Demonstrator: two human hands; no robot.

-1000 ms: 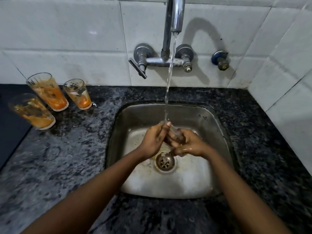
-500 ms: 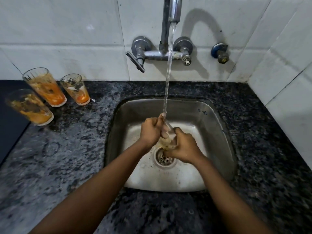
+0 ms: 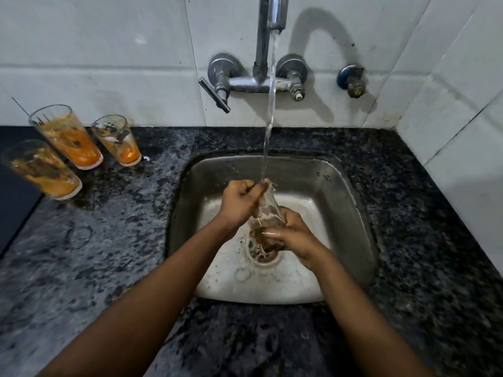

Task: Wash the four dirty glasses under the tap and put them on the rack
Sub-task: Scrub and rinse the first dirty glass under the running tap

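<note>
A clear glass (image 3: 266, 216) stands upright under the running tap (image 3: 275, 14), over the drain of the steel sink (image 3: 351, 208). My right hand (image 3: 292, 236) grips its lower part. My left hand (image 3: 241, 201) holds the rim, with fingers reaching inside the glass. Water falls onto the rim and my left fingers. Three dirty glasses with orange residue stand on the counter at the left: one at the front (image 3: 40, 170), one behind it (image 3: 66, 137), and a smaller one (image 3: 118, 141) near the wall. No rack is in view.
A dark speckled granite counter (image 3: 109, 254) surrounds the sink. White tiled walls rise behind and to the right. The tap lever (image 3: 215, 95) juts out at the left; a blue valve (image 3: 351, 81) sits on the wall at the right. A dark flat surface (image 3: 13, 213) lies at the far left.
The glass has been turned from lying tilted between my hands to upright under the stream. My left fingers have moved to the rim and into the glass.
</note>
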